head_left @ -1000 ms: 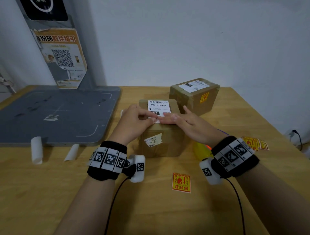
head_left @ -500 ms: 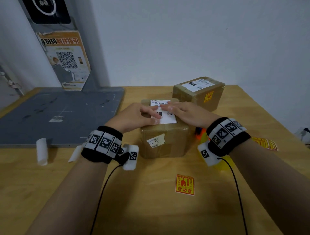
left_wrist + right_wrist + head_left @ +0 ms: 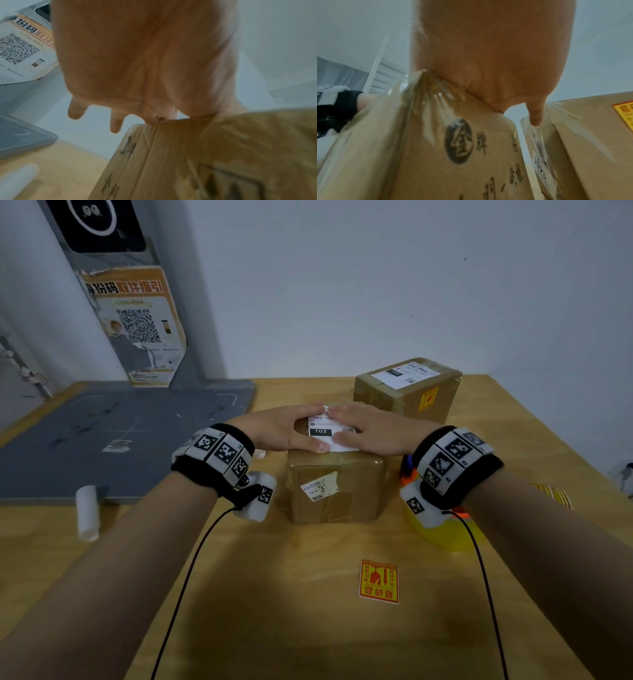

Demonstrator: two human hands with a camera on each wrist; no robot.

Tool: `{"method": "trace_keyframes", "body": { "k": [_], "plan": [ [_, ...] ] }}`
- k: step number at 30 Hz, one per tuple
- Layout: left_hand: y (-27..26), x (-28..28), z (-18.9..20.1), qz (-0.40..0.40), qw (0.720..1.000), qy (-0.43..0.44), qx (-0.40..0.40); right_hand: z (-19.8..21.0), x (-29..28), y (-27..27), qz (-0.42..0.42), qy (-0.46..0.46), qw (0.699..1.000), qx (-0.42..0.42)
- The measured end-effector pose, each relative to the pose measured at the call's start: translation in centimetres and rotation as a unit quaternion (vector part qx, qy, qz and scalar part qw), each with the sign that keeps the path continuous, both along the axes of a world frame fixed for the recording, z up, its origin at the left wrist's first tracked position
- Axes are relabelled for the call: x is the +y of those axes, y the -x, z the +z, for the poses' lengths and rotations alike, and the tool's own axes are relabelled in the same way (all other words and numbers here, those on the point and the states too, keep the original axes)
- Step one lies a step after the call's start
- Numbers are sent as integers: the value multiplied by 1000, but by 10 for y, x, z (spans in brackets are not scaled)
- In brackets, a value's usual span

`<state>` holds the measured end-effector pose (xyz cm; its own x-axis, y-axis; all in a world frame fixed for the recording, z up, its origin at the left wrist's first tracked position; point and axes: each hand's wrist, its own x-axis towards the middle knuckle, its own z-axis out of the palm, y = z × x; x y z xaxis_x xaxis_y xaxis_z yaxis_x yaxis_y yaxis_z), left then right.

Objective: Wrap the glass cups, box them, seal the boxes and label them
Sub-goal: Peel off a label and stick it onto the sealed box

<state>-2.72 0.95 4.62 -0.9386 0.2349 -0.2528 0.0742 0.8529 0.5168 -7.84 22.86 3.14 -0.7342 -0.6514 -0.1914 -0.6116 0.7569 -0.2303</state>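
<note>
Wooden table (image 3: 239, 594) mid-width: left hand (image 3: 274, 429) and right hand (image 3: 373, 429) press flat, fingers straight, on the near box's (image 3: 335, 494) label (image 3: 325, 429).

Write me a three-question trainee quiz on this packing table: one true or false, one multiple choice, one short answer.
1. True or false: both hands, the left hand and the right hand, lie flat on the white label on top of the near box.
2. Where does the loose red and yellow sticker lie? A: on the far box. B: on the wooden table, in front of the near box. C: on the grey mat.
3. What large number shows on the white label between the hands?

Key: 1 true; 2 B; 3 102.
</note>
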Motion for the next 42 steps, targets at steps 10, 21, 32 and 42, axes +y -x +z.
{"method": "trace_keyframes", "body": {
  "k": [10, 21, 32, 42],
  "plan": [
    [-10, -1, -7, 1, 1000, -11, 26, 10, -19, -11, -54, -108, 991, 62],
    [-42, -3, -25, 41, 992, -86, 83, 12, -11, -24, -107, -43, 993, 37],
    [-65, -47, -24, 256, 935, -147, 199, 13, 7, -60, -171, 72, 982, 41],
    [-103, 12, -46, 225, 956, -90, 166, 1, 44, -87, -246, 308, 917, 55]
  ]
}}
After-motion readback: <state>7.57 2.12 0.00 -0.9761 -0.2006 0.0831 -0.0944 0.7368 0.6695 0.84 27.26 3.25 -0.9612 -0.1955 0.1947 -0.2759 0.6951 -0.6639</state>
